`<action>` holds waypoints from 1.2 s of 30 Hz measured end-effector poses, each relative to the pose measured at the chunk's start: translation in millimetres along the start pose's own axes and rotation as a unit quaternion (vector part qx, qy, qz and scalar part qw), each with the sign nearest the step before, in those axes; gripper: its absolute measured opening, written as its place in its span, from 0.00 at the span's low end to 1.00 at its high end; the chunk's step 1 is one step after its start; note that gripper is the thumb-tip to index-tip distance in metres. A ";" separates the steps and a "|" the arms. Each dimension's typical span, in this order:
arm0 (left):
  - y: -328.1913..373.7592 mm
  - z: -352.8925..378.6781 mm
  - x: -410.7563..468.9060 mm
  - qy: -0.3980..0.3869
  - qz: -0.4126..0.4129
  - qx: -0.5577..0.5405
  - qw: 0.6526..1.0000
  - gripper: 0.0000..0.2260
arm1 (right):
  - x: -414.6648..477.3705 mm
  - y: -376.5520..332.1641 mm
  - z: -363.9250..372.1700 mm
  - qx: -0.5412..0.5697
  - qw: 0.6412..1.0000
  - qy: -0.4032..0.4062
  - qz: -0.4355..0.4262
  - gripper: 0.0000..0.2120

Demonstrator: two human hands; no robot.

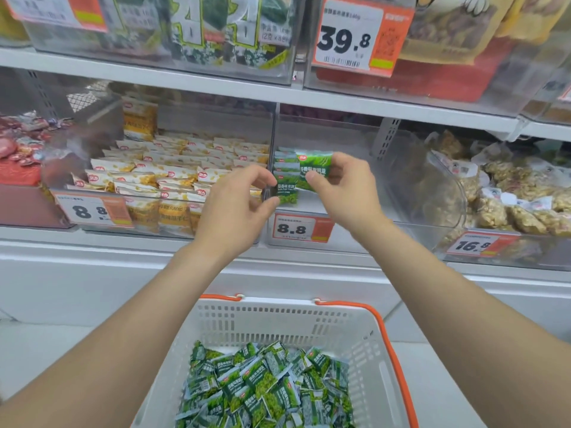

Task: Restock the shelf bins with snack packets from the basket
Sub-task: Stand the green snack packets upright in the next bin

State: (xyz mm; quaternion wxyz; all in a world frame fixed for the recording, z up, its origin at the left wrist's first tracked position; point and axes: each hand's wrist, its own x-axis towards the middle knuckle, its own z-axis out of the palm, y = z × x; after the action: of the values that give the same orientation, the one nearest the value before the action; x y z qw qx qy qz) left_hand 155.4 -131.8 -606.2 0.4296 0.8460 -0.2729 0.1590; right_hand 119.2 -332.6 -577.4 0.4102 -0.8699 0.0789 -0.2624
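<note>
A white basket [355, 338] with orange handles stands below me, holding several green snack packets [265, 387]. Both my hands reach into the clear middle shelf bin [364, 239] marked 8.8. My left hand [238, 205] pinches a green packet [288, 193] by its left edge at the bin's left wall. My right hand [343, 183] grips another green packet [313, 168] just above and right of it. A short stack of green packets [285, 160] sits behind them in the bin.
To the left, a bin [92, 211] is full of yellow-and-white packets. On the right, a bin [506, 242] marked 16.8 holds brown snack packs. An upper shelf carries large bags and a 39.8 price tag [349, 38]. Red sweets lie at far left.
</note>
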 end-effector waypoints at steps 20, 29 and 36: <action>-6.7 -8.8 8.0 -0.033 -0.018 -0.003 0.999 0.10 | 64.7 4.7 55.2 -0.404 0.902 -0.130 0.080 0.30; -10.2 -2.5 2.8 -0.003 -0.001 -0.007 1.000 0.11 | 57.6 -0.5 39.6 -0.290 0.890 -0.319 0.148 0.08; -8.6 10.0 -12.7 0.100 0.063 0.028 0.993 0.09 | 18.9 -1.6 13.7 -0.211 0.972 -0.107 0.018 0.10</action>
State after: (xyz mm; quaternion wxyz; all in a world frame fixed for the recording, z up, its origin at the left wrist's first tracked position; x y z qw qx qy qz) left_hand 150.8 -131.7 -623.9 0.4201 0.8189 -0.2766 0.2765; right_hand 142.3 -329.0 -575.9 0.2286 -0.9581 0.1040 -0.1374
